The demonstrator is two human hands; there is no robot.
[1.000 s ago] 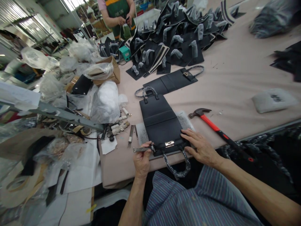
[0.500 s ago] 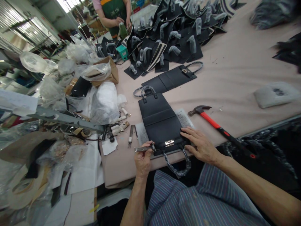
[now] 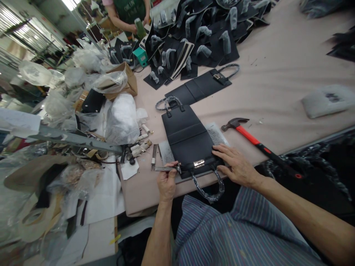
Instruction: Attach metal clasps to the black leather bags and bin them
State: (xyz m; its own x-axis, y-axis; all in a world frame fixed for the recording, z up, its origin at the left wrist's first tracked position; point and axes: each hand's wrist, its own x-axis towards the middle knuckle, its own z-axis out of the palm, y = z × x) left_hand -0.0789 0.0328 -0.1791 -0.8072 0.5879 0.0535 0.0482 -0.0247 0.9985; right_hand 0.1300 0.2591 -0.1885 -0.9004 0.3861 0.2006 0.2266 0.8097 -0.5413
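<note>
Head view: one metal tool [image 3: 164,169], pinched in left grip [image 3: 166,181]; one black handbag panel [image 3: 190,135] under spread right grip [image 3: 235,165]; one claw hammer [image 3: 249,136] beyond it; holds unchanged since earlier.

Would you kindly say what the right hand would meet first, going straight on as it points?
Probably the near bag: the right hand seems to touch its edge, though depth is unclear.

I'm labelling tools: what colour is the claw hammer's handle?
The hammer handle is red and black; best view: head.
</note>
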